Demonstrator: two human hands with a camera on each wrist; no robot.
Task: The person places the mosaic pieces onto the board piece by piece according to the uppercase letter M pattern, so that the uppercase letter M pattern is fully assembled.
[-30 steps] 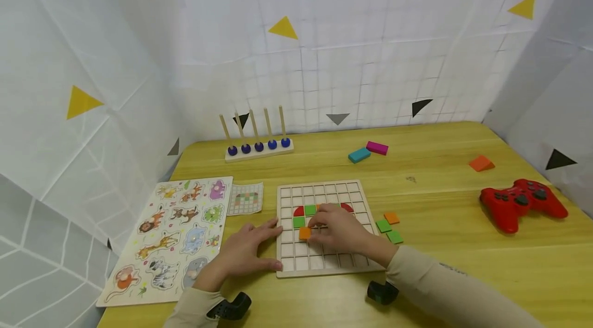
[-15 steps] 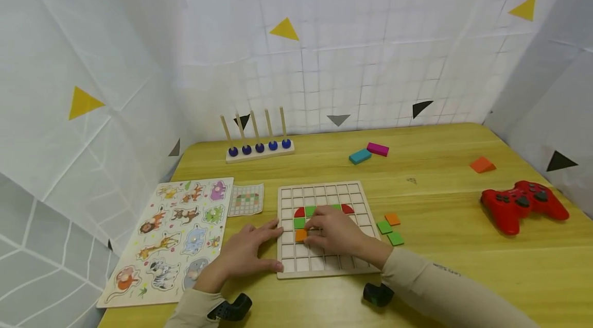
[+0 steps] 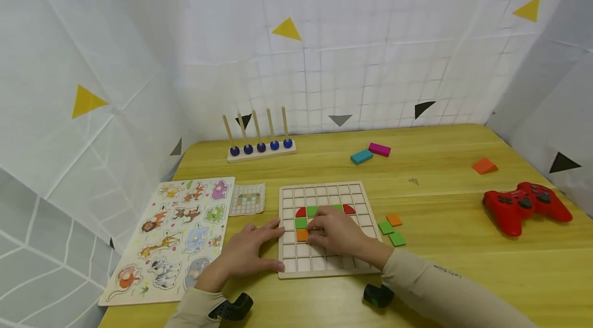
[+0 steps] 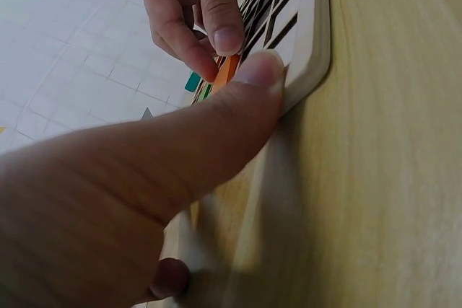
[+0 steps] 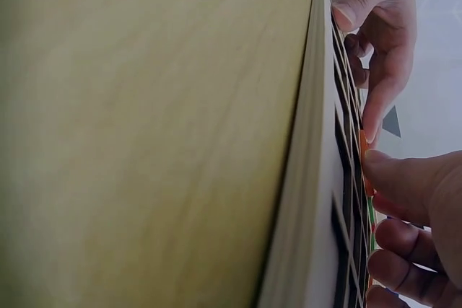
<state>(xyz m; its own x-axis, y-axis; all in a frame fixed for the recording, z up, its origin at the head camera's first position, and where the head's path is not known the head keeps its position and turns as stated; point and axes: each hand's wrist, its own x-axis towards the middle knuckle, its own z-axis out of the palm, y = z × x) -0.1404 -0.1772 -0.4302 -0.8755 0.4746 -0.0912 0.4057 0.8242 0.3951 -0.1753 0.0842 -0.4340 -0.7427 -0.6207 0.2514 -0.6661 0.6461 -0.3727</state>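
Note:
A pale wooden grid board [image 3: 290, 265] lies on the table, holding red rounded pieces [image 3: 349, 209] and green square tiles [image 3: 301, 223]. My right hand [image 3: 340, 232] reaches over it, thumb and index finger pinching the right side of an orange square tile [image 3: 302, 235] at a cell below a green one. The left wrist view shows the orange tile [image 4: 225, 71] close to the fingertips. My left hand [image 3: 247, 252] is spread at the board's left edge, its fingertips and thumb touching the rim. Part of the upper tile row is hidden behind my right hand.
Loose green tiles [image 3: 397, 239] and an orange tile [image 3: 394, 220] lie right of the board. A pattern card [image 3: 247, 200] and animal puzzle [image 3: 178, 238] lie left. Farther out are a peg stand [image 3: 261, 151], blue block [image 3: 361, 156], magenta block [image 3: 380, 149], orange wedge [image 3: 484, 166] and red game controller [image 3: 525, 208].
The orange tile has shifted slightly left and sits lined up under the green one. My right hand moved a little left with it; my left hand stayed in place.

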